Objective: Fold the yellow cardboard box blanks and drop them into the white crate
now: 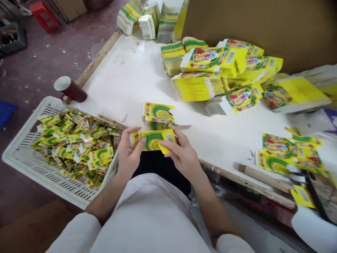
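A yellow and green cardboard box is held level between my hands, just over the table's front edge. My left hand grips its left end, with the thumb pressed on the printed face. At the other end, my right hand has its fingers closed around the box, the thumb and fingers by a yellow end flap. Just beyond my hands lies a small stack of flat printed cartons on the white table.
To the left, a white plastic basket holds many small boxes. A dark red mug stands on the table corner. Bundles of flat cartons lie at the back before a large cardboard box. More cartons and a wooden stick lie right.
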Motion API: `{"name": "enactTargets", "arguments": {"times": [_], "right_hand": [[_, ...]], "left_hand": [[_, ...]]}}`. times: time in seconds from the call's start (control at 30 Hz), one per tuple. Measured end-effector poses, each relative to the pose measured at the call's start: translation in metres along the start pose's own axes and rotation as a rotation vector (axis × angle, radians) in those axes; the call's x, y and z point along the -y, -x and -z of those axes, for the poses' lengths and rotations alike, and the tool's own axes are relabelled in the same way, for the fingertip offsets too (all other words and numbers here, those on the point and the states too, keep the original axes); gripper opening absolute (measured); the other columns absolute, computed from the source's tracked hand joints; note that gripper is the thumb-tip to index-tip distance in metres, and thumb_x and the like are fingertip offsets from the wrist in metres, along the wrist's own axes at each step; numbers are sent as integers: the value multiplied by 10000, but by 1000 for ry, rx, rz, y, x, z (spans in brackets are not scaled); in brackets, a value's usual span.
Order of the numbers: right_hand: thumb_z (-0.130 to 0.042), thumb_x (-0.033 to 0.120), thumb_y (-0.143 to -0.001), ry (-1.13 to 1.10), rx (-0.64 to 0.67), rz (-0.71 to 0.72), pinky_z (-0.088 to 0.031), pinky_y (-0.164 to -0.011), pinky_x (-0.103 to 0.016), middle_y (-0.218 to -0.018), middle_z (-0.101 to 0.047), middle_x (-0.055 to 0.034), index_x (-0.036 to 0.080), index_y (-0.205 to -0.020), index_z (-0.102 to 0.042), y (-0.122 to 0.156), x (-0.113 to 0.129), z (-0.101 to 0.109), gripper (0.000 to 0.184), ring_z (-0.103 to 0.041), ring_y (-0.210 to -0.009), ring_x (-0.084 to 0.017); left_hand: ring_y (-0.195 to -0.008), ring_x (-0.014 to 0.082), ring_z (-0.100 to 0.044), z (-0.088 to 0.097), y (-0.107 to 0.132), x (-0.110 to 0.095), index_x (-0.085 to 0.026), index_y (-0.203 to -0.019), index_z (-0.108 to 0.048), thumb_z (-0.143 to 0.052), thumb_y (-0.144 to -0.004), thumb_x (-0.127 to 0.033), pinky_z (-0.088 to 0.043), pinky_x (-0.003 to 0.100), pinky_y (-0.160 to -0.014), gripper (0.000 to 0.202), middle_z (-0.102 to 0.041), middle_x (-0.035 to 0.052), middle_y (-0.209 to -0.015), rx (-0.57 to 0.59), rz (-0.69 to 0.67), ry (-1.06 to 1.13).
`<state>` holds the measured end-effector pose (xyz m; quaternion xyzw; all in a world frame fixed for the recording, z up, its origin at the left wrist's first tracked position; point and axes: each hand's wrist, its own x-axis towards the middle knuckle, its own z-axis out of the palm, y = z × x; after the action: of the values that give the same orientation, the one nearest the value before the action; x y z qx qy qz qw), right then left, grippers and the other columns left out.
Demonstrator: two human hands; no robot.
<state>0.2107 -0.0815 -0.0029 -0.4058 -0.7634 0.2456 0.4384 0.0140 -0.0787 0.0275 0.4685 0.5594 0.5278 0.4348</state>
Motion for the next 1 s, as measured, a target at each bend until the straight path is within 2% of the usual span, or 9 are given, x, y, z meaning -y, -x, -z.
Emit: {"name": "enactTargets", "arguments": {"times": [0.1, 0.23, 0.43, 0.63, 0.73, 0.8, 0.9, 0.93, 1.0], "right_hand": [[-635, 286, -977, -56, 49, -22, -569, -1077, -469, -1614, -428, -103, 309, -1238, -718, -1, 4, 5, 274, -544, -1408, -288], [-681, 229, -942, -36, -88, -95, -574, -1066, -482, -1596, -465, -98, 325, -1267, -709, -4, 7, 0, 340, -554, -1401, -296], [-672, 202, -941, -32, 52, -46, -596, -1035, -448, -1627, -435, -91, 331, -1280, -713, -1, -1, -6, 365, -597, -1362, -281], [-666, 182, -939, -8, -35, -84, -604, -1017, -437, -1580, -497, -94, 302, -1177, -741, -1, -7, -10, 277, -596, -1363, -278], [-703, 216, -918, -106, -140, -158, -574, -1053, -480, -1522, -555, -125, 291, -1313, -625, -3, -4, -13, 410, -563, -1393, -295], [-711, 256, -914, -133, -129, -197, -526, -1107, -524, -1533, -538, -148, 280, -1449, -493, -6, -1, -14, 578, -503, -1444, -310], [-741, 361, -897, -120, -23, -176, -507, -1123, -530, -1542, -522, -160, 269, -1550, -369, -14, -4, -12, 757, -544, -1398, -320], [-745, 389, -891, -91, -41, -167, -513, -1112, -526, -1525, -538, -158, 269, -1558, -359, -18, -9, -11, 780, -577, -1357, -319], [-721, 392, -906, 30, -165, -172, -507, -1101, -535, -1472, -583, -145, 276, -1539, -397, -27, -23, -8, 721, -608, -1293, -319]], "left_hand": [[-696, 101, -579, -2, -2, -2, -237, -1165, -617, -727, -896, -326, -503, 213, -657, 304, -615, -16, -882, -2, -11, 7], [-688, 106, -594, -5, -3, -3, -230, -1133, -625, -717, -904, -342, -512, 220, -649, 271, -624, -12, -879, 41, 17, 32], [-684, 91, -589, 0, -10, 5, -250, -1134, -627, -757, -874, -300, -503, 192, -642, 294, -629, -31, -852, -18, 52, 87], [-711, 115, -640, -6, -11, 8, -233, -1115, -618, -748, -877, -337, -537, 232, -669, 290, -661, -16, -888, 14, 86, 92], [-694, 136, -641, -13, -7, 8, -223, -1101, -605, -716, -896, -384, -544, 265, -668, 283, -663, -6, -851, 52, 106, 86], [-697, 142, -631, -10, -6, 7, -224, -1120, -602, -701, -908, -396, -535, 276, -677, 290, -663, -2, -849, 69, 97, 37], [-749, 154, -602, 20, -15, 6, -227, -1088, -649, -713, -899, -385, -502, 296, -722, 255, -653, 6, -891, 0, -3, -205], [-771, 164, -586, 39, -21, 5, -226, -1041, -673, -725, -890, -379, -489, 312, -747, 222, -640, 7, -891, -77, -61, -325], [-807, 192, -540, 87, -34, 3, -227, -959, -699, -757, -856, -359, -464, 362, -810, 177, -582, 5, -857, -337, -182, -577]]}}
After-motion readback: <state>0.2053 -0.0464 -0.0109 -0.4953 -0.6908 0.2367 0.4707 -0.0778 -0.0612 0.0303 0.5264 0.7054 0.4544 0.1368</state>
